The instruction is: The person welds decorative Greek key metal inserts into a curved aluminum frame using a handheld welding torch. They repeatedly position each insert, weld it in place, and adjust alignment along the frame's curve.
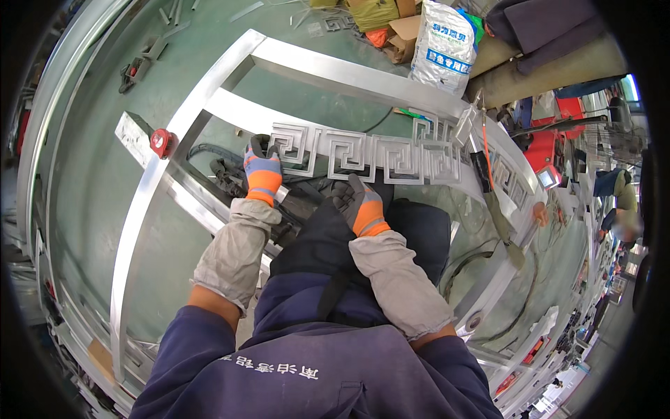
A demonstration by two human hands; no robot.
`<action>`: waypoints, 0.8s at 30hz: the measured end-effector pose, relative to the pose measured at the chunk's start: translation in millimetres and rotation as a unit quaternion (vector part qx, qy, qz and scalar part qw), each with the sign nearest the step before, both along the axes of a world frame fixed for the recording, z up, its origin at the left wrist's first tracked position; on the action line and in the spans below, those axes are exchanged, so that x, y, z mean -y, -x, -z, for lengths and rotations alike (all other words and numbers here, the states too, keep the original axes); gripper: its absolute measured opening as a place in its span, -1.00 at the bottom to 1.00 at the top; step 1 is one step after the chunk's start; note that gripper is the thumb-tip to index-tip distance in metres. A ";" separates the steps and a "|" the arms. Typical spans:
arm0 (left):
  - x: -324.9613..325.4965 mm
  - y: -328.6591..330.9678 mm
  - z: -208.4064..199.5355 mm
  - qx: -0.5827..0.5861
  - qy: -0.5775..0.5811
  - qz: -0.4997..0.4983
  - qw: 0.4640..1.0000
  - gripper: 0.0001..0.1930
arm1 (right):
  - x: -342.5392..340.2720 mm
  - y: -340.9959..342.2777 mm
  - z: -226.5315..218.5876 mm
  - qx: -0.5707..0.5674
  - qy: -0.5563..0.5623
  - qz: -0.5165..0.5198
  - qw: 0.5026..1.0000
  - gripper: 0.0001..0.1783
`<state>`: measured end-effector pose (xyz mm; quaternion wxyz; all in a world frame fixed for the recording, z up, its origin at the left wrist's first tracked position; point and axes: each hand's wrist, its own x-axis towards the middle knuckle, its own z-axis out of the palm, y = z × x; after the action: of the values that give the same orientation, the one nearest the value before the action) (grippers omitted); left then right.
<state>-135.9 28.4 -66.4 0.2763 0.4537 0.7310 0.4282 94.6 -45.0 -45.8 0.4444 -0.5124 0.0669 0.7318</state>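
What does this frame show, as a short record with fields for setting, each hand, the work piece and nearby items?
Setting: workshop with a green floor, seen from above
Left hand: gloved, on the left end of the fret strip
Right hand: gloved, just below the strip, fingers curled; contact unclear
Work piece: metal frame lying flat, the silver fret strip across it
Nearby: red tape measure on the frame's left bar; white sack beyond the frame; cardboard box beside it

Silver fretwork panel (363, 157) (key pattern).
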 end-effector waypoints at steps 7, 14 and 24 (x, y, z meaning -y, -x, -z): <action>-1.9 -9.3 -4.4 -0.074 -0.003 0.006 0.997 -0.69 | -1.5 1.5 6.5 0.025 0.009 -0.012 1.000 -0.75; 1.9 -12.6 -11.1 -0.103 0.116 0.082 0.984 -0.39 | -5.4 -16.5 7.5 -0.009 -0.021 -0.164 0.986 -0.68; 18.2 -7.6 2.9 0.379 0.016 -0.137 0.915 -0.28 | 19.4 -122.7 -46.4 0.291 -0.100 -0.139 0.941 -0.77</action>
<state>-128.4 10.1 -69.3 0.4786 0.1481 0.6328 0.5904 217.3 -64.4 0.6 0.3870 -0.6599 -0.2108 0.6085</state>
